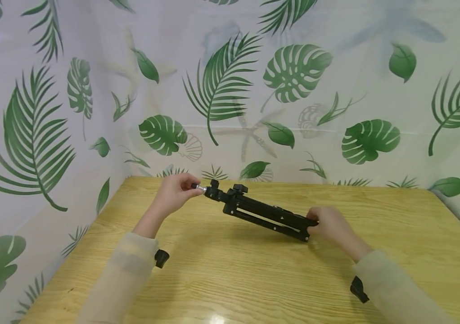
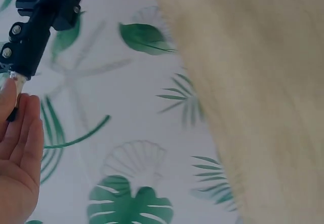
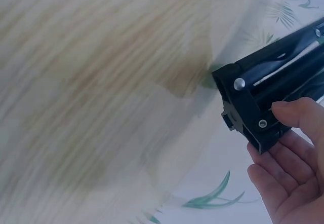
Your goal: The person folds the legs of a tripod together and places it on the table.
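A folded black light stand (image 1: 270, 209) slants over the table in the head view, its left end higher than its right. My left hand (image 1: 173, 194) pinches the silver tip with a black end at its top; thumb and fingers meet round this tip (image 2: 18, 82) in the left wrist view. At the other end, my right hand (image 1: 330, 225) grips the folded legs. Seen from the right wrist, the thumb lies on the black leg end (image 3: 248, 107) and the fingers curl beneath it. Black knobs (image 1: 240, 188) stick up near the stand's upper end.
The wooden table (image 1: 230, 279) spreads under both arms. Behind it and along the left hangs a white cloth (image 1: 230, 166) with green leaf prints. Small black fittings (image 1: 161, 258) sit at both sleeve cuffs.
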Action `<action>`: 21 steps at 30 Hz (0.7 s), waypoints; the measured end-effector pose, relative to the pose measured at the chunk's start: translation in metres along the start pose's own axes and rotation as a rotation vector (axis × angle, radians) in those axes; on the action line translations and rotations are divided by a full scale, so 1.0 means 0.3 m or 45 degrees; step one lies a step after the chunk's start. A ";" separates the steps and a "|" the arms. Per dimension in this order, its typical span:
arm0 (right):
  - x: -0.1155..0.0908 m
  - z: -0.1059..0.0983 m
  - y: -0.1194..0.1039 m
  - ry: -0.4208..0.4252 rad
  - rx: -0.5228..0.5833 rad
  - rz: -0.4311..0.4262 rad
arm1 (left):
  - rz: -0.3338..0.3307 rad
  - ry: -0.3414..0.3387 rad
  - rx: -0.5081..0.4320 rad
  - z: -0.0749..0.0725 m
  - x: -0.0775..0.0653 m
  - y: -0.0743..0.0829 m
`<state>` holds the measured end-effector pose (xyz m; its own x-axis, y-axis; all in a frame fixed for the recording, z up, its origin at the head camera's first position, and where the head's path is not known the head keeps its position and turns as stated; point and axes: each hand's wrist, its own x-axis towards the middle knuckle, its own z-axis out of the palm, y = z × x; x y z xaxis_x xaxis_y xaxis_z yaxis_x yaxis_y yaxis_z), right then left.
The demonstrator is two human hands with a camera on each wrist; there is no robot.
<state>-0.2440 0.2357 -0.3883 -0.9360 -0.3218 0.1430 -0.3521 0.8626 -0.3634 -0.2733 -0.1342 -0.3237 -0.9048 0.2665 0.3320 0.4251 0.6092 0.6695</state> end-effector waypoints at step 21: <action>-0.018 -0.008 0.013 -0.071 -0.173 -0.006 | -0.036 -0.487 0.441 0.144 -0.052 -0.154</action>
<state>-0.2403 0.2418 -0.3883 -0.9345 -0.3439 0.0917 -0.3560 0.9047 -0.2343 -0.2796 -0.1343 -0.3883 -0.8874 0.4609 0.0065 0.4259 0.8146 0.3937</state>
